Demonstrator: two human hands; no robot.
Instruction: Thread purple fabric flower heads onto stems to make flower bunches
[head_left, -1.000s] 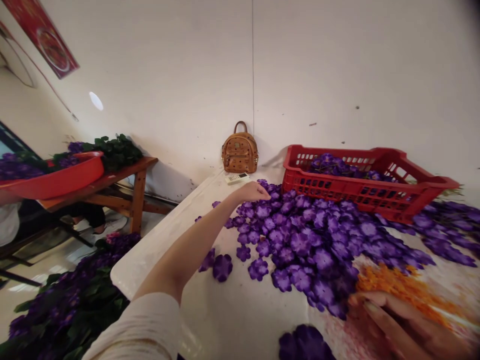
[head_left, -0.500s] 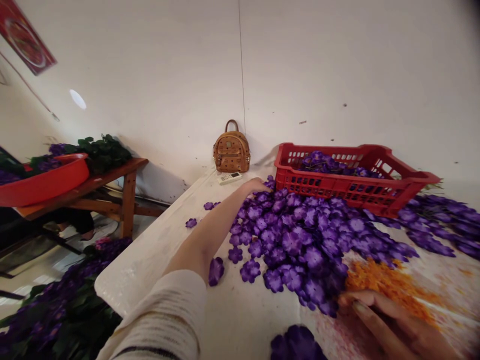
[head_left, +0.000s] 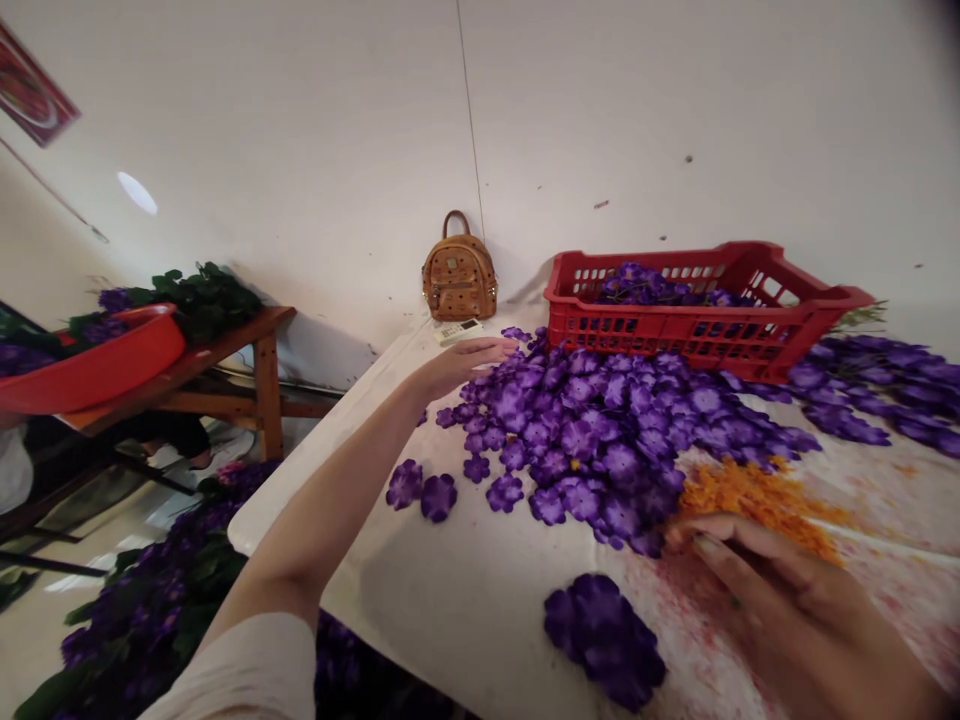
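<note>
A broad pile of purple fabric petals (head_left: 592, 430), shaped like small flowers, spreads over the white table (head_left: 420, 590). My left hand (head_left: 472, 358) reaches across to the pile's far left edge, its fingers stretched out over the petals. Near me, my right hand (head_left: 795, 600) is closed, thumb and forefinger pinched together beside the orange flower bits (head_left: 757, 495). Whatever lies in that pinch is too small to make out. A separate dark purple petal stack (head_left: 604, 640) lies to the left of my right hand.
Behind the pile stands a red plastic crate (head_left: 667, 330) holding purple flowers. A brown backpack (head_left: 459, 275) and a remote control (head_left: 459, 332) are by the wall. Purple flower stems (head_left: 885, 390) lie right. At left, a red basin (head_left: 97, 365) rests on a wooden bench (head_left: 262, 335).
My left hand has drawn slightly left and its fingers have straightened. The view has shifted, showing more of the near petal stack. My right hand keeps its pinch.
</note>
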